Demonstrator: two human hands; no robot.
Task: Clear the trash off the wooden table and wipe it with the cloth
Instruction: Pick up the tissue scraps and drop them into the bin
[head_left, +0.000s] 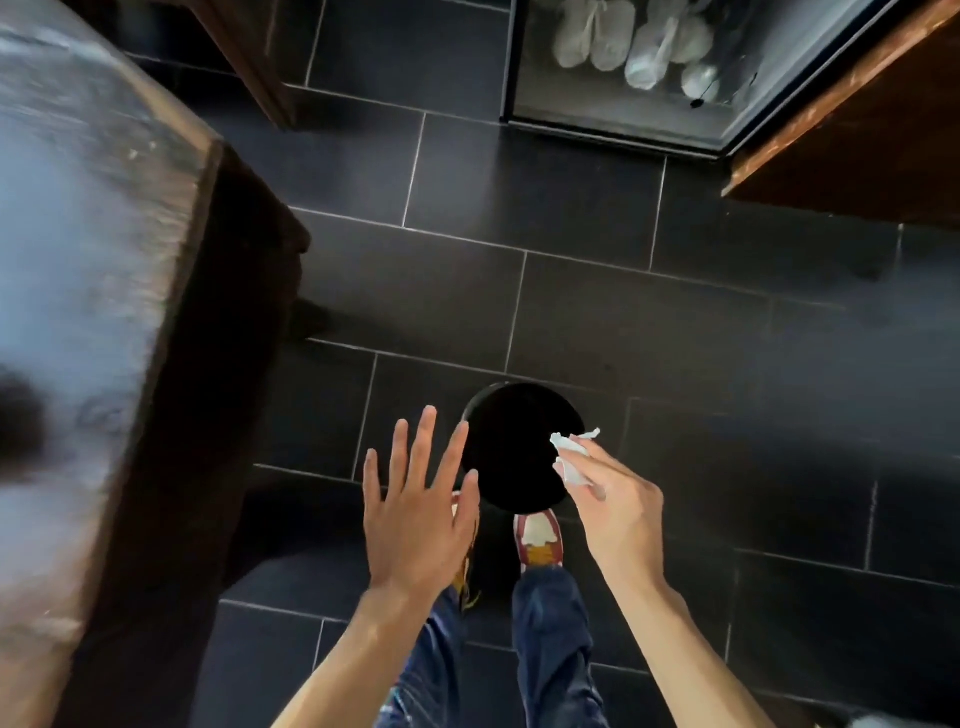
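The right hand (618, 499) pinches a crumpled white tissue (574, 457) in its fingers, over the mouth of a round black bin (511, 410) on the dark tiled floor (597, 291). The left hand (415, 525) hovers beside the bin, fingers spread, holding nothing. The wooden desk (88, 270) stands at left.

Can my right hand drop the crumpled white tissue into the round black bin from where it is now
Probably yes. The right hand pinches the crumpled white tissue over the round black bin's open mouth; nothing lies between them.
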